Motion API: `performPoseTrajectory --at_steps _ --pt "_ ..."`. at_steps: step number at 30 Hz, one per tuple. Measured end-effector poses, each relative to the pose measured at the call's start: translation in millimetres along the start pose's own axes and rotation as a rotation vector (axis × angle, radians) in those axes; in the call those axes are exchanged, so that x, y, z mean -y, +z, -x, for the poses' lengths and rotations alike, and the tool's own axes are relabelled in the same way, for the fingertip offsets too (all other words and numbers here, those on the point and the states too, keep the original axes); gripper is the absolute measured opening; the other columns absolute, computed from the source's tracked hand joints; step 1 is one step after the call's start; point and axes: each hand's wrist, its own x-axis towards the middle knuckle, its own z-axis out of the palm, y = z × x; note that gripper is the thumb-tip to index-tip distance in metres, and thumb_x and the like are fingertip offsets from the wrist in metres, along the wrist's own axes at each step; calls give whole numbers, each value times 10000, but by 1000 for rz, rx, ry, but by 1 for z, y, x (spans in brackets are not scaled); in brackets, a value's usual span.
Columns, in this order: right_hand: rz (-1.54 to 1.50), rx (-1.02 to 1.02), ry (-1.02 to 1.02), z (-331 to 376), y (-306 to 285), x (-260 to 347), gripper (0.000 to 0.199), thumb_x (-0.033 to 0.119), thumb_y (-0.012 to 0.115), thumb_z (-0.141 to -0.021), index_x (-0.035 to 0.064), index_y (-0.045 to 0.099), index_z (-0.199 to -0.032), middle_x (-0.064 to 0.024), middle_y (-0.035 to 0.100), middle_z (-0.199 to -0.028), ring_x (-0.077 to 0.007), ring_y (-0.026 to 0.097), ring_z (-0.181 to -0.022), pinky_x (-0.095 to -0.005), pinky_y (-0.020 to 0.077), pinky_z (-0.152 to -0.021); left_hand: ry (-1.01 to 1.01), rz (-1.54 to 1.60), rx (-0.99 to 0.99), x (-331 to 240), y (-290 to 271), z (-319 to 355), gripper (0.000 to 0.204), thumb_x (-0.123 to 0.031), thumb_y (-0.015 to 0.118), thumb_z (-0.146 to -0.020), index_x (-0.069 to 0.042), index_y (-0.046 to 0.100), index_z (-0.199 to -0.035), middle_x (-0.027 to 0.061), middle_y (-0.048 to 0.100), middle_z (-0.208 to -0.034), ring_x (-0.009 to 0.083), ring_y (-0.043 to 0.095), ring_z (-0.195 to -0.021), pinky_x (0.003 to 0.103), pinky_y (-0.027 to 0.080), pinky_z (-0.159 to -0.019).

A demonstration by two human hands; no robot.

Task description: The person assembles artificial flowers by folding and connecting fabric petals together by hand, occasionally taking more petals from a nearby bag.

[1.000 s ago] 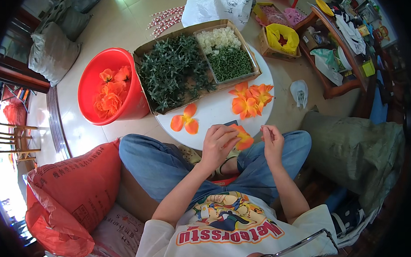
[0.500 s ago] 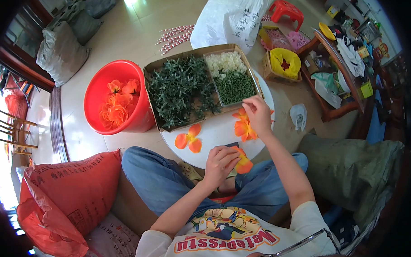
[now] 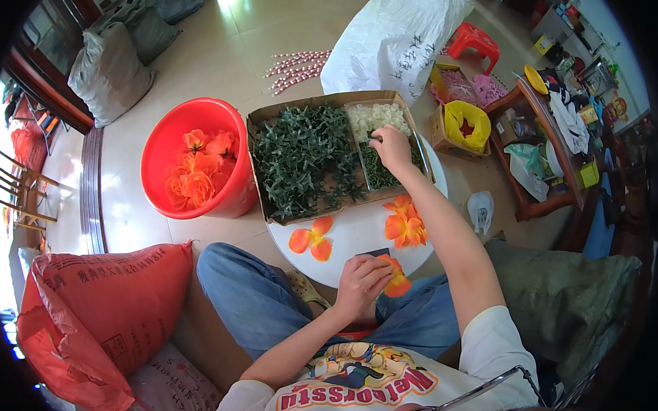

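My left hand (image 3: 362,282) is closed on an orange-yellow fabric flower petal piece (image 3: 397,281), held above my lap by the table's near edge. Over a clear container, my right hand (image 3: 393,149) pinches its fingers together among small green pieces (image 3: 380,175); whatever lies between the fingertips is too small to make out. White translucent pieces (image 3: 377,117) fill the container's far part. Beside it, in the same cardboard box (image 3: 315,212), lie dark green artificial leaves (image 3: 302,159). Orange petal layers (image 3: 405,224) and a three-lobed petal piece (image 3: 312,239) rest on the round white table (image 3: 348,247).
A red bucket (image 3: 155,153) of orange flowers stands left of the box. Beyond the table is a large white bag (image 3: 388,44). A yellow-lined box (image 3: 467,121) and a red stool (image 3: 475,42) stand at right. Stuffed sacks, including a red one (image 3: 115,307), flank my legs.
My right hand has moved from the box's near edge up and away, into the clear container. My left hand keeps its hold on the petal piece. The view has shifted slightly.
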Motion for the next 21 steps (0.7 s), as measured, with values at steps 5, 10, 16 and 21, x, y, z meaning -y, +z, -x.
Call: performPoseTrajectory --at_steps 5,10,16,21 --pt "152 156 29 -8 -2 0 109 131 691 -756 68 649 -833 -107 584 -879 -313 601 -834 -420 483 -735 -16 19 -10 -1 0 1 233 -69 752 -648 -82 683 -870 -4 650 -927 205 574 -888 313 452 -764" --pt "-50 -13 -167 4 -9 44 135 155 690 -765 67 619 -838 -83 554 -873 -287 590 -804 -394 482 -709 -26 16 -21 4 0 4 234 -69 745 -644 -89 684 -869 -7 646 -939 203 574 -891 309 449 -761" --pt "-14 181 -79 4 10 52 129 101 682 -766 60 646 -883 -103 575 -943 -296 598 -891 -405 486 -757 -14 17 1 1 0 2 228 -81 742 -654 -91 684 -875 -5 644 -948 202 573 -901 309 445 -773" --pt "-35 212 -85 3 9 50 110 79 670 -759 63 646 -865 -103 589 -900 -297 606 -865 -404 485 -737 -22 13 -11 1 1 4 222 -84 743 -663 -92 684 -876 -3 642 -957 205 572 -910 311 447 -777"
